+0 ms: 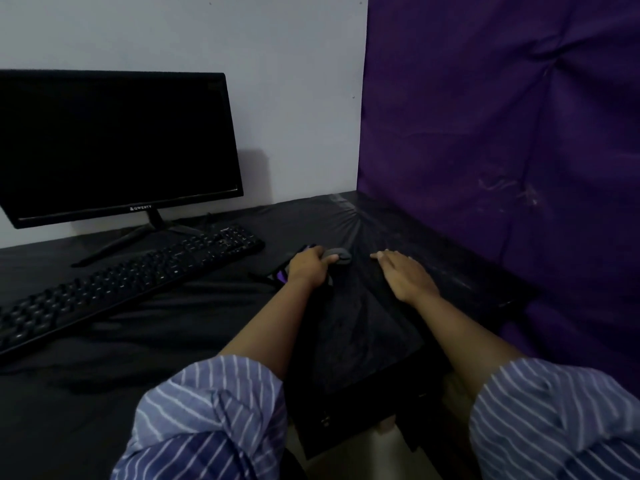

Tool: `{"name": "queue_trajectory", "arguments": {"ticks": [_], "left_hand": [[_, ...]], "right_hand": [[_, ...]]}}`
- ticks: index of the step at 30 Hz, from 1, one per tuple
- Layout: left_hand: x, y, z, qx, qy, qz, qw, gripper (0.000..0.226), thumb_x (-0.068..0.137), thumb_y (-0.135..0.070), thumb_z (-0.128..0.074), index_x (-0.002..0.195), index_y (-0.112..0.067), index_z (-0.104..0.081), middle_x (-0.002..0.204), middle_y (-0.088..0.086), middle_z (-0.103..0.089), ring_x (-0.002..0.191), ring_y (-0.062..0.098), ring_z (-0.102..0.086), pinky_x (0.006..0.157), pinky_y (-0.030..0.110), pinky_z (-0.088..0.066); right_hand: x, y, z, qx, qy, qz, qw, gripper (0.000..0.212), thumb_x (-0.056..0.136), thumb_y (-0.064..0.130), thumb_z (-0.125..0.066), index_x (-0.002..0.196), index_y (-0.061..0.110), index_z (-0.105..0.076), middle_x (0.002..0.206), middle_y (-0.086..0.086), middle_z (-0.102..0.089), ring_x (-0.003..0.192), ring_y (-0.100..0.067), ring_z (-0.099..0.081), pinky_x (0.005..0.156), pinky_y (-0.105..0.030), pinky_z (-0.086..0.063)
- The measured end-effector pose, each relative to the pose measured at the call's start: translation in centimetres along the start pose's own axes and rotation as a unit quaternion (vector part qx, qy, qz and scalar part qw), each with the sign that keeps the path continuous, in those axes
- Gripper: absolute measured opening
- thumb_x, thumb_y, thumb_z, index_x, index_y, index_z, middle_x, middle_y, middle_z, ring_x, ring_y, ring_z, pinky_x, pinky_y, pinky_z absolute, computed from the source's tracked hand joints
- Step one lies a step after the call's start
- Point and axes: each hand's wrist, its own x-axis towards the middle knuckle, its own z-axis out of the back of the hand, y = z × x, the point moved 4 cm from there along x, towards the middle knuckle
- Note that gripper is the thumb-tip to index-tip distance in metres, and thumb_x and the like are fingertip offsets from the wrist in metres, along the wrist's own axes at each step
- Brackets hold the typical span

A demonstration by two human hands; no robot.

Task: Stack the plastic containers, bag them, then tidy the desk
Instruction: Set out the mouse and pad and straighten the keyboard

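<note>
L hand is curled round the bunched neck of a shiny black plastic bag; the gathered grey-looking twist of plastic pokes out just past the thumb and fingers, so the bag's neck sits inside the grip w/ its tip clear of the fingertips. R hand lies flat on top of the bag, fingers straight and together, pointing toward the twist but apart from it, holding nothing. The bag itself is a dark boxy bulk between the two forearms, resting at the near edge of the worktop, which is covered in black cloth. Containers not visible; can't tell what's in the bag.

A small purple-and-dark item peeks out under the L wrist, too dim to identify. To the left: black keyboard lying diagonally, and behind it a black monitor, screen off, on a thin stand. Grey wall behind; purple padded panel along the right side. Both arms wear rolled-up blue striped sleeves.
</note>
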Motion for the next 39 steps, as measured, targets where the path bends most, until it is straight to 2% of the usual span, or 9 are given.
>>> {"name": "queue_trajectory", "arguments": {"ticks": [2, 4, 11, 18, 23, 30, 39], "left_hand": [[-1.1, -0.8, -0.5, -0.01, 0.009, -0.009, 1.0, 0.04, 0.097, -0.039, -0.05, 0.107, -0.002, -0.061, 0.114, 0.018, -0.064, 0.107, 0.033, -0.058, 0.084, 0.034, -0.041], [-2.4, -1.3, -0.6, -0.023, 0.017, -0.015, 0.999, 0.041, 0.097, -0.039, -0.05, 0.108, -0.002, -0.061, 0.114, 0.018, -0.064, 0.108, 0.032, -0.058, 0.084, 0.033, -0.041], [-7.1, -2.6, -0.9, -0.042, 0.024, -0.028, 0.998, 0.037, 0.096, -0.038, -0.052, 0.108, -0.004, -0.061, 0.114, 0.017, -0.065, 0.108, 0.033, -0.058, 0.081, 0.033, -0.041], [-11.5, -1.4, 0.6, -0.04, -0.003, -0.021, 0.999, 0.033, 0.096, -0.034, -0.053, 0.107, -0.003, -0.059, 0.11, 0.019, -0.066, 0.104, 0.033, -0.059, 0.076, 0.032, -0.039], [-12.1, 0.9, 3.2, -0.047, 0.0, 0.003, 0.999, 0.036, 0.098, -0.034, -0.05, 0.111, -0.002, -0.062, 0.114, 0.02, -0.066, 0.108, 0.033, -0.059, 0.085, 0.034, -0.043], [-13.0, 6.2, 7.4, -0.036, -0.038, 0.05, 0.997, 0.038, 0.098, -0.033, -0.05, 0.114, -0.001, -0.063, 0.117, 0.02, -0.064, 0.11, 0.033, -0.058, 0.087, 0.033, -0.041], [-15.4, 4.6, 6.1, -0.049, -0.021, 0.035, 0.998, 0.033, 0.095, -0.037, -0.054, 0.099, -0.005, -0.061, 0.108, 0.016, -0.066, 0.103, 0.03, -0.06, 0.075, 0.031, -0.038]], "right_hand": [[-0.4, -0.3, 0.4, 0.062, -0.036, -0.026, 0.997, 0.048, 0.102, 0.048, -0.023, 0.127, 0.034, -0.062, 0.142, 0.002, -0.053, 0.128, -0.023, -0.05, 0.107, -0.038, -0.039], [-0.9, -0.2, 0.5, 0.072, -0.036, -0.033, 0.996, 0.047, 0.101, 0.049, -0.025, 0.123, 0.035, -0.064, 0.138, 0.001, -0.057, 0.123, -0.024, -0.054, 0.102, -0.037, -0.043], [-2.6, 0.1, 0.7, 0.062, -0.004, -0.022, 0.998, 0.045, 0.103, 0.042, -0.027, 0.13, 0.029, -0.06, 0.145, -0.001, -0.051, 0.132, -0.026, -0.047, 0.11, -0.037, -0.035], [-4.7, 1.4, 0.9, 0.066, -0.003, -0.03, 0.997, 0.046, 0.103, 0.039, -0.03, 0.129, 0.015, -0.061, 0.142, -0.011, -0.053, 0.13, -0.031, -0.049, 0.111, -0.041, -0.036], [-4.8, 4.3, 0.6, 0.064, 0.01, -0.001, 0.998, 0.045, 0.103, 0.037, -0.032, 0.129, 0.013, -0.06, 0.142, -0.011, -0.053, 0.131, -0.03, -0.048, 0.112, -0.041, -0.034], [-5.0, 7.2, -0.5, 0.044, 0.028, 0.026, 0.998, 0.046, 0.104, 0.039, -0.03, 0.126, 0.013, -0.061, 0.138, -0.011, -0.055, 0.127, -0.03, -0.05, 0.107, -0.038, -0.038], [-5.1, 7.7, -0.6, 0.074, 0.03, 0.016, 0.997, 0.047, 0.103, 0.041, -0.031, 0.125, 0.014, -0.061, 0.137, -0.012, -0.056, 0.126, -0.031, -0.051, 0.108, -0.041, -0.039]]}}
